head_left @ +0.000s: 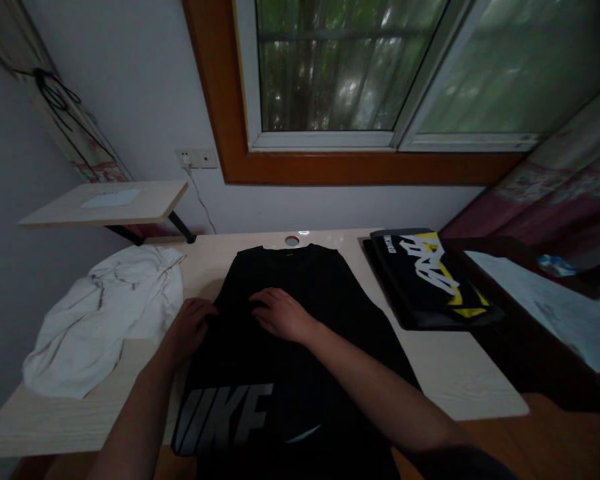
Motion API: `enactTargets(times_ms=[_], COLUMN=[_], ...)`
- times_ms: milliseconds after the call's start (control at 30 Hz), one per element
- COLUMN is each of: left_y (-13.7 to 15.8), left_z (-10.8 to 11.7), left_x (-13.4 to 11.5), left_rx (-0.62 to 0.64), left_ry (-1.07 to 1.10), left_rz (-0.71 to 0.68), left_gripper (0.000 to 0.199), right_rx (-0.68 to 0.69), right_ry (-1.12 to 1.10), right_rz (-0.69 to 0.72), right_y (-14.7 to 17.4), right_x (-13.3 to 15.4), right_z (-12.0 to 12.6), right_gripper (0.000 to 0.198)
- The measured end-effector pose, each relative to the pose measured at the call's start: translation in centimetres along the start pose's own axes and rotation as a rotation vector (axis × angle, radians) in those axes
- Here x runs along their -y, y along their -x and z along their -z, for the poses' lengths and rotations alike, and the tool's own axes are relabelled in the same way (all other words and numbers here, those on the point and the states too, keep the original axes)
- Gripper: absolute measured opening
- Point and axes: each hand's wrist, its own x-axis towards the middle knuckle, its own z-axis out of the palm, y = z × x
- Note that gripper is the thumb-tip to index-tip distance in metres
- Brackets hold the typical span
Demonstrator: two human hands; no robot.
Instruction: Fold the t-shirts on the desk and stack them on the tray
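Note:
A black sleeveless top (300, 293) lies spread over the table in front of me, its neckline toward the wall. Large grey letters and a pale swoosh show near its lower end, where the left side looks folded over. My right hand (283, 315) rests palm down on the upper middle of the cloth, fingers stretched out and slightly apart. At the top's left edge is my left hand (194, 323), its fingers bent loosely and touching the fabric. Its fingertips are hard to make out against the dark cloth.
A crumpled white cloth (115, 313) lies on the left of the pale table (480, 373), below a small raised shelf (105, 203). Folded dark clothes (425, 280) with white and yellow print are stacked at right. Behind are a socket (196, 158) with a cord and a window (330, 73).

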Motion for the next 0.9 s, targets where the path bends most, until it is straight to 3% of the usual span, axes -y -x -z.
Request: enactTargets(times_ms=[200, 367, 567, 900], left_y=[-0.9, -1.8, -2.1, -1.9], left_z=[0.3, -0.8, -0.8, -0.4], left_x=[-3.3, -5.5, -5.9, -6.3], left_rx=[0.008, 0.013, 0.049, 0.080], left_ry=[-0.134, -0.228, -0.246, -0.231], left_rz=[-0.032, -0.057, -0.065, -0.094], left_gripper=[0.021, 0.017, 0.006, 0.010], right_rx=[-0.028, -0.023, -0.051, -0.089], right_ry=[-0.035, -0.030, -0.027, -0.015], right_rz=[-0.032, -0.058, -0.136, -0.239], right_y=[0.1, 0.2, 0.5, 1.2], right_x=[-0.6, -0.5, -1.3, -3.0], right_z=[-0.4, -0.4, -0.1, 0.5], right_gripper=[0.022, 0.019, 0.019, 0.024])
